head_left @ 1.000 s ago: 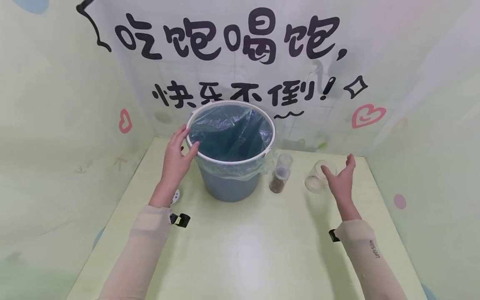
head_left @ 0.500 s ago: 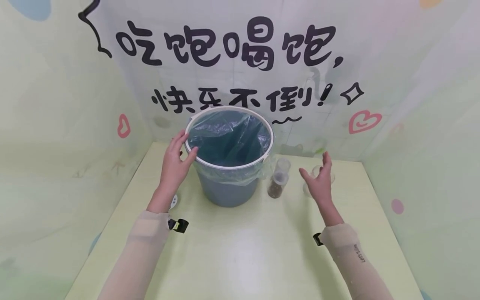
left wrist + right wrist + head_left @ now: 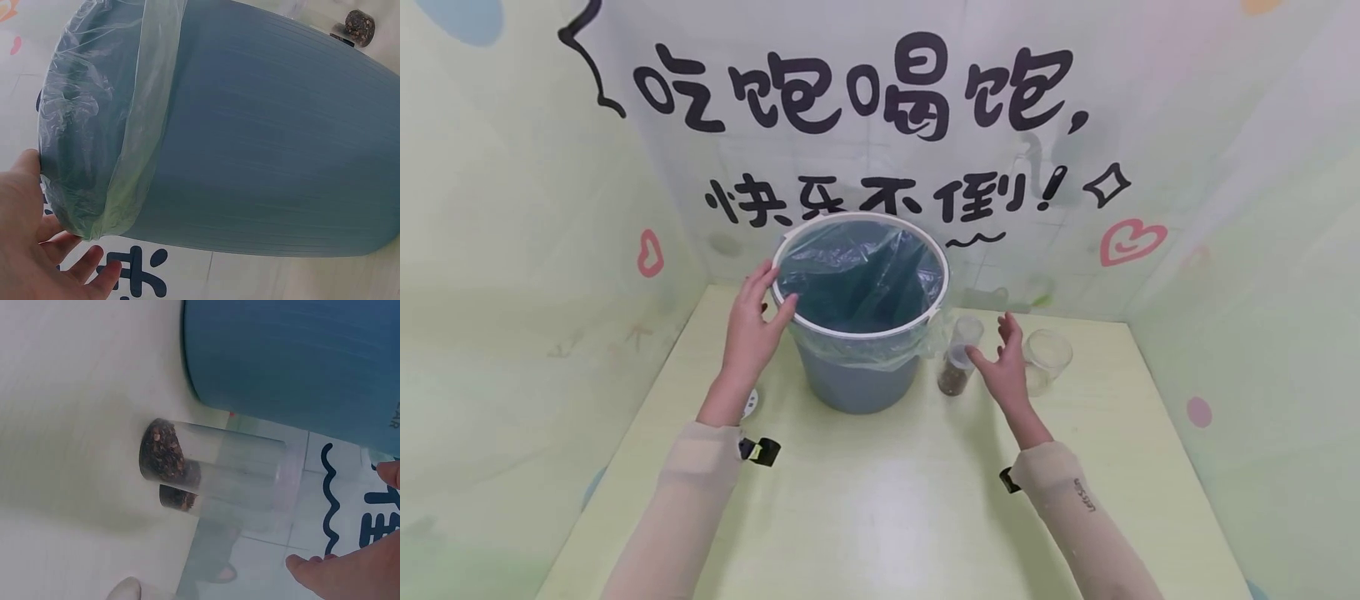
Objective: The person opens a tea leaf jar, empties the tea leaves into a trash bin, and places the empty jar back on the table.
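A blue-grey trash bin (image 3: 857, 387) stands at the table's back, a see-through bag lining it and folded over its white rim ring (image 3: 857, 335). My left hand (image 3: 752, 329) is at the bin's left rim, thumb and fingers spread, fingertips right at the edge; in the left wrist view they lie beside the bag-covered rim. To the bin's right stand two clear cylindrical containers, the front one (image 3: 956, 372) holding dark brown bits, the other (image 3: 968, 330) behind it. My right hand (image 3: 1006, 375) hovers just right of them, thumb and fingers apart with nothing between them.
Clear empty-looking glassware (image 3: 1049, 353) stands right of my right hand. A round white thing with dark holes (image 3: 750, 403) is partly hidden behind my left wrist. Walls with printed lettering close in the table (image 3: 880, 500) at the back and sides.
My right hand has moved left, from in front of the clear glassware to beside the two containers. My left hand keeps its place at the bin's rim. The view has tipped slightly.
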`<state>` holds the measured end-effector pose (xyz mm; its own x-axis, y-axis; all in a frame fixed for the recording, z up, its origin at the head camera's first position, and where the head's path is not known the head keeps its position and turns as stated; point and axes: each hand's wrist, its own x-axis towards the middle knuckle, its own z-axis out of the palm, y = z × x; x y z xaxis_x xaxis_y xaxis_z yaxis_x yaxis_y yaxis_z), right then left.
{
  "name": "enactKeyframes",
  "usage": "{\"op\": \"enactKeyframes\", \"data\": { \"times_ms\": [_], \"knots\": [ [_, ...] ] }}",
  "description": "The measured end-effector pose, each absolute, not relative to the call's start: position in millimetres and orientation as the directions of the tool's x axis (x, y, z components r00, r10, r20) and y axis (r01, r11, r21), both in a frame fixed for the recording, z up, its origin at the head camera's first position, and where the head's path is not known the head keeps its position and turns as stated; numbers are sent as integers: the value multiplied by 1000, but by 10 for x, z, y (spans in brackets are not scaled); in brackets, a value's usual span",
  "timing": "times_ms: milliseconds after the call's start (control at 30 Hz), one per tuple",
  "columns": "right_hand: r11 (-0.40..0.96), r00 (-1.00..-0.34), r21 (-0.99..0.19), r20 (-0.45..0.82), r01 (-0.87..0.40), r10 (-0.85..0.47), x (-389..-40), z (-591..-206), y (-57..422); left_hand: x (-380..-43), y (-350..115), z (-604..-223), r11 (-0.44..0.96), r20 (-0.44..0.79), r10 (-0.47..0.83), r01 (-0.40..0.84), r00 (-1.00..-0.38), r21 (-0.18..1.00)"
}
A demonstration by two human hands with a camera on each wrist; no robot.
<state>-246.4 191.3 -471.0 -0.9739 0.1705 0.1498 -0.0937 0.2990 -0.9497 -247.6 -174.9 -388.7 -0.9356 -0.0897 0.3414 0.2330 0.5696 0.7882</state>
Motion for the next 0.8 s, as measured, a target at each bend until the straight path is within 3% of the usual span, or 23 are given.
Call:
{"op": "enactKeyframes", "data": {
  "times_ms": [800],
  "knots": [
    [296, -978, -954, 5, 58, 208, -2497, -5326, 1802, -2466, -1748, -3889, 556, 334, -89, 232, -938, 799]
  ]
}}
